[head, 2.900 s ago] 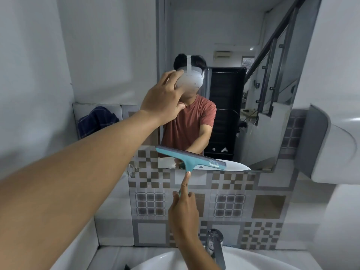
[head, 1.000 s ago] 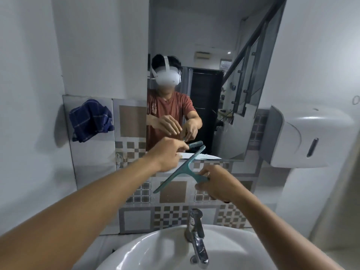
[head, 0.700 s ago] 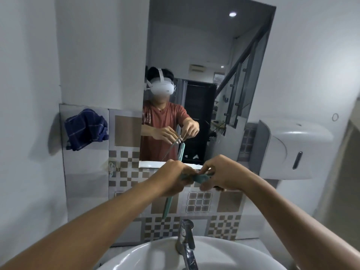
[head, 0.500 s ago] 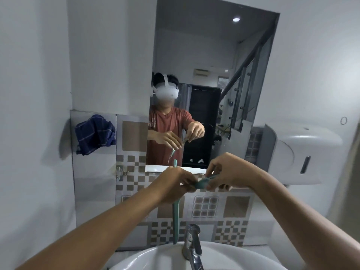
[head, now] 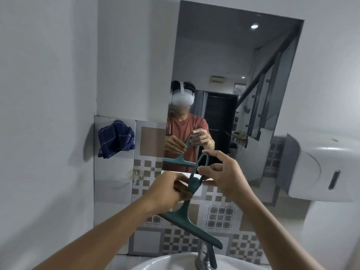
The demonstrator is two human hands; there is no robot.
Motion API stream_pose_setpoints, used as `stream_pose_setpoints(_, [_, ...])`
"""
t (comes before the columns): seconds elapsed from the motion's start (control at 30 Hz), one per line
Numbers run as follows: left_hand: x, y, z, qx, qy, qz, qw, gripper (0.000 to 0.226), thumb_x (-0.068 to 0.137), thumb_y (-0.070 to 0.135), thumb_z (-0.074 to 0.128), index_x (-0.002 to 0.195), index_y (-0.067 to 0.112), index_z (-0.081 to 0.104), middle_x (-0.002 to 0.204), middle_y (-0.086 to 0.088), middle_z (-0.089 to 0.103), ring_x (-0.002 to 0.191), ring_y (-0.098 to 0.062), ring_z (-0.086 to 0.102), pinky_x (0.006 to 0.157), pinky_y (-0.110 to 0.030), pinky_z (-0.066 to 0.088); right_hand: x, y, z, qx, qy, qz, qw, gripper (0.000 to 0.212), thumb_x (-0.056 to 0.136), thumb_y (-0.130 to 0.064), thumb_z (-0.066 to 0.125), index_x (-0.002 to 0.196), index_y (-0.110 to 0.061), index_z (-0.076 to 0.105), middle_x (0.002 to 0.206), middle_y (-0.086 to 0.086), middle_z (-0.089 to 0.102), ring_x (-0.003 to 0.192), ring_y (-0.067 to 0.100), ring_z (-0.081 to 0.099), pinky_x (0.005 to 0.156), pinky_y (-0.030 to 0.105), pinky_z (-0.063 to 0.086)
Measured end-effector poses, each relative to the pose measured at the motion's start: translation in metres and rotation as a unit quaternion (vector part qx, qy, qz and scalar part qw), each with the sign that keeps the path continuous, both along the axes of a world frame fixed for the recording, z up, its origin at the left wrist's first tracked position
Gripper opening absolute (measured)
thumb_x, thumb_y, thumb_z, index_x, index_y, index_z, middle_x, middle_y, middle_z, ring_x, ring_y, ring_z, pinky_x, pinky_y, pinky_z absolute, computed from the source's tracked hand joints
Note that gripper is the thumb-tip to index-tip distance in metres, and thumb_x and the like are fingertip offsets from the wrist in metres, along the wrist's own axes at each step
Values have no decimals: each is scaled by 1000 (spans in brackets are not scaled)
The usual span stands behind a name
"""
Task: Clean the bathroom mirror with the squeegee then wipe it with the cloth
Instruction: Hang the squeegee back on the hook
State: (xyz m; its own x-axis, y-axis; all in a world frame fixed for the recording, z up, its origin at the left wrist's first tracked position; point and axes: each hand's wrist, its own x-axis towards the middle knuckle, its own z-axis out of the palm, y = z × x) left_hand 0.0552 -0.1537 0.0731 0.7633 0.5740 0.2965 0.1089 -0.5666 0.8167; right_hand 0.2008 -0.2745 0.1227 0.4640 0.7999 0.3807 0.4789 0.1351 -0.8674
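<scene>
Now the squeegee [head: 188, 215] hangs blade-down over the sink [head: 155, 264], off the glass entirely. A few seconds ago its blade lay flat along the bottom edge of the mirror [head: 233, 75], worked by the right hand alone; a second ago both hands had it at chest height, blade slanting, and since then it has swung round until the handle points up and the blade dangles just above the tap [head: 206, 256].

Left hand [head: 167, 191] is closed round the handle just under the dark knob, carrying the weight. Right hand [head: 224, 176] is half open, thumb and forefinger pinching the thin hanging loop at the handle's top, the other fingers spread loose. You can see the same pose mirrored in the glass.

So what does that tell us? My read: the scraping pass looks finished, or at least paused, and the fiddling with that loop suggests the tool is about to be hung up or set aside, though a fresh grip for another stroke can't be ruled out.

Meanwhile the cloth [head: 116, 138], dark blue check, hangs bunched on the tiled wall [head: 152, 141], just off the mirror's lower left corner, untouched, and well within the left arm's reach. The wiping step is all still to come.
</scene>
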Motion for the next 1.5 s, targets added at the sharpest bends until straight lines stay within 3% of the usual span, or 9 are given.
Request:
stream_pose_setpoints(0.13, [-20, 7, 2, -19, -63, 45, 997, 34, 88, 3, 70, 118, 20, 69, 105, 8, 75, 95, -14, 72, 77, -26, 61, -14, 28, -12, -1, -26, 21, 999, 56, 92, -10, 70, 143, -27, 53, 88, 6, 76, 84, 18, 75, 69, 31, 63])
stream_pose_setpoints(0.23, [-38, 16, 2, -7, -97, 60, 993, 46, 88, -2, 69, 125, 24, 62, 107, 2, 75, 93, -15, 74, 76, -32, 63, -28, 47, -20, -9, -40, 50, 998, 54, 95, -10, 64, 146, -25, 51, 94, 6, 71, 86, 19, 74, 71, 32, 63])
stream_pose_setpoints(0.33, [-55, 24, -3, 23, -103, 76, 992, 51, 90, -3, 67, 127, 30, 57, 108, 3, 73, 94, -14, 73, 77, -34, 63, -43, 63, -29, -1, -19, 74, 997, 48, 97, -7, 61, 139, -28, 52, 92, 10, 69, 83, 22, 74, 70, 37, 64])
stream_pose_setpoints(0.43, [-68, 35, -11, 25, -96, 88, 991, 57, 89, -5, 67, 129, 33, 54, 108, 3, 69, 95, -20, 72, 75, -39, 64, -53, 80, -43, 13, -9, 82, 996, 31, 96, -12, 64, 118, -31, 53, 89, 12, 70, 83, 25, 73, 71, 48, 63])
stream_pose_setpoints(0.5, [-74, 43, -16, 12, -97, 98, 990, 58, 89, -5, 67, 129, 34, 54, 108, 2, 67, 95, -22, 72, 74, -41, 64, -57, 90, -53, 13, -18, 91, 996, 29, 96, -12, 64, 112, -35, 55, 90, 10, 69, 84, 22, 74, 72, 47, 63])
stream_pose_setpoints(0.7, [-83, 63, -34, -16, -83, 123, 989, 58, 88, -7, 67, 127, 34, 54, 109, -1, 62, 94, -25, 70, 72, -41, 64, -62, 117, -76, -30, -14, 114, 993, 42, 96, -5, 62, 126, -34, 56, 96, 9, 66, 89, 23, 74, 78, 42, 63])
stream_pose_setpoints(0.83, [-81, 76, -46, -34, -86, 130, 987, 58, 87, -10, 67, 126, 32, 55, 107, -4, 60, 90, -26, 70, 72, -41, 64, -66, 131, -87, -30, 24, 125, 991, 45, 95, 1, 61, 121, -36, 60, 97, 11, 63, 87, 25, 74, 75, 39, 64])
stream_pose_setpoints(1.27, [-74, 129, -88, -34, -77, 201, 976, 58, 87, -9, 67, 123, 36, 59, 103, -2, 59, 87, -23, 70, 70, -37, 64, -73, 180, -131, -27, 31, 109, 993, 65, 92, 7, 63, 144, -28, 49, 85, 9, 64, 79, 25, 68, 78, 44, 61])
stream_pose_setpoints(1.5, [-59, 150, -94, 12, -77, 225, 971, 61, 86, -4, 71, 125, 41, 57, 100, 7, 61, 89, -14, 67, 70, -37, 63, -66, 203, -135, -16, -4, 79, 997, 72, 94, 2, 64, 141, -47, 39, 81, -4, 65, 78, 12, 68, 69, 27, 61])
